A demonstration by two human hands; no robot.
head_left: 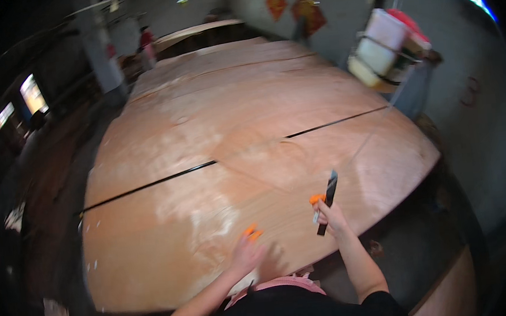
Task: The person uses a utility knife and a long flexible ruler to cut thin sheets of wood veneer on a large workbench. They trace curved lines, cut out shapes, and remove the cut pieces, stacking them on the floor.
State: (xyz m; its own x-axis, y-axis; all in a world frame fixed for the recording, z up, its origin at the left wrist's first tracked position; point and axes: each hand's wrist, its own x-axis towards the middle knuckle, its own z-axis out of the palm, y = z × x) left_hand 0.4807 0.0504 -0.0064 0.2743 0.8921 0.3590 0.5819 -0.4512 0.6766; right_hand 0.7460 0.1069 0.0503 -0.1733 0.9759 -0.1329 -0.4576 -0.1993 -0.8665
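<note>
Veneer sheet (254, 175): head view: I see a broad reddish-brown sheet with pale patches, filling the middle of the picture.
Seam (229, 157): a thin dark line across the veneer sheet, side to side.
Left hand (247, 253): I see it flat on the sheet's near edge, fingers spread and clutching nothing, orange covers on the fingertips.
Right hand (330, 216): clenched around a dark blade-like tool (328, 202) that stands tilted over the sheet's near right part.
White bucket (384, 46): beyond the sheet's far right corner, beside the grey wall (469, 111).
More sheets (215, 57): stacked past the veneer sheet's far edge.
Obstructions: I see nothing lying on the sheet between the hands.
</note>
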